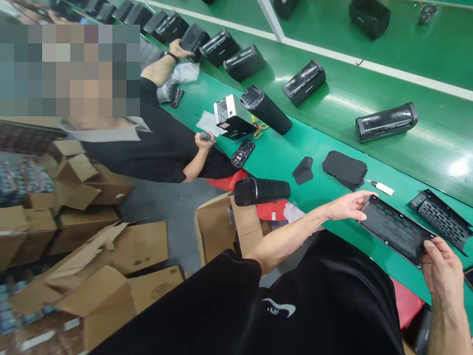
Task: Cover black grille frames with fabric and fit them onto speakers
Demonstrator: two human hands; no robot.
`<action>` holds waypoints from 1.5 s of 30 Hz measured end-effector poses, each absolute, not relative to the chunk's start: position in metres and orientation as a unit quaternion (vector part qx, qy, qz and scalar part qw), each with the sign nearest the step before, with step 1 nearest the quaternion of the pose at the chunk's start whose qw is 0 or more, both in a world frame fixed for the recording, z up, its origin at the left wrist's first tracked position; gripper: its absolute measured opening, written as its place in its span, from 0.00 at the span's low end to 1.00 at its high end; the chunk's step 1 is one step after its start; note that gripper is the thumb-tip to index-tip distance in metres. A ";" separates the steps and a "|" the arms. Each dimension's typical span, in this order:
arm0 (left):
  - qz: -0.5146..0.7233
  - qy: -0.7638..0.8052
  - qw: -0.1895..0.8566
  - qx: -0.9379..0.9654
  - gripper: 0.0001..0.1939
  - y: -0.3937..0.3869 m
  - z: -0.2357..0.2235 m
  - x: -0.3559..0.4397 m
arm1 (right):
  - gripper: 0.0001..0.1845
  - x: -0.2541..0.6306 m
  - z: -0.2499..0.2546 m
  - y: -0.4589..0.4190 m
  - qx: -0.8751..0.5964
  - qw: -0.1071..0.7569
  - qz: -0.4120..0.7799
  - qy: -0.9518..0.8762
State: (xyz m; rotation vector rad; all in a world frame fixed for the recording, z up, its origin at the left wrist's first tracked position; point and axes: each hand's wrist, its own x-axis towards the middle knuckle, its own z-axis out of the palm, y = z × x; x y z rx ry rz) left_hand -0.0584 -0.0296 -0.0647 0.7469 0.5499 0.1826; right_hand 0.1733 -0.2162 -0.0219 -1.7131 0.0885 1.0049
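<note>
Between my two hands I hold a black speaker grille panel [397, 230], its inner side facing up and a dark sheet seeming to cover its perforations. My left hand [349, 206] pinches its left end with thumb and fingers. At the right end, my right hand [441, 256] grips the corner, thumb on top. Just beyond lies another perforated grille panel [441, 222]. A stack of black sheets [344, 169] rests on the green bench, with a loose black sheet [303, 170] to its left. A small tool with a white handle [382, 187] lies beside the stack.
A co-worker's hand [205, 140] holds a small dark object; their other hand [181, 49] touches a speaker on the line. Several black speaker housings [387, 122] stand on the green conveyor [340, 106]. A white-and-black device [234, 116], a phone [243, 153] and cardboard boxes [144, 246] are leftward.
</note>
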 end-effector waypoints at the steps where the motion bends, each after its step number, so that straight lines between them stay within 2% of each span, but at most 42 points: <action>1: 0.088 0.264 0.890 0.362 0.49 -0.030 -0.065 -0.058 | 0.30 0.174 -0.024 -0.218 -0.721 0.548 0.423 0.030; 7: 0.093 0.261 0.891 0.360 0.48 -0.030 -0.065 -0.058 | 0.26 0.178 -0.035 -0.228 -0.724 0.547 0.421 -0.011; 21: 0.105 0.244 0.899 0.348 0.46 -0.026 -0.064 -0.056 | 0.31 0.178 -0.036 -0.221 -0.734 0.538 0.412 0.049; 29: 0.152 0.230 0.930 0.241 0.43 -0.023 -0.080 -0.056 | 0.33 0.179 -0.029 -0.211 -0.710 0.574 0.405 0.048; 34: 0.230 0.143 0.950 0.154 0.50 -0.041 -0.090 -0.035 | 0.27 0.159 -0.030 -0.187 -0.689 0.600 0.405 -0.032; 38: 0.235 0.118 0.953 0.153 0.37 -0.045 -0.094 -0.014 | 0.24 0.142 -0.035 -0.169 -0.652 0.605 0.455 -0.042; 40: 0.261 0.131 0.946 0.143 0.34 -0.037 -0.097 -0.013 | 0.22 0.147 -0.038 -0.157 -0.627 0.590 0.504 -0.067; 42: 0.286 0.138 0.939 0.133 0.37 -0.023 -0.100 -0.020 | 0.23 0.167 -0.044 -0.134 -0.615 0.570 0.537 -0.092; 45: 0.301 0.125 0.938 0.120 0.47 -0.004 -0.104 -0.038 | 0.31 0.210 -0.056 -0.067 -0.653 0.546 0.523 -0.047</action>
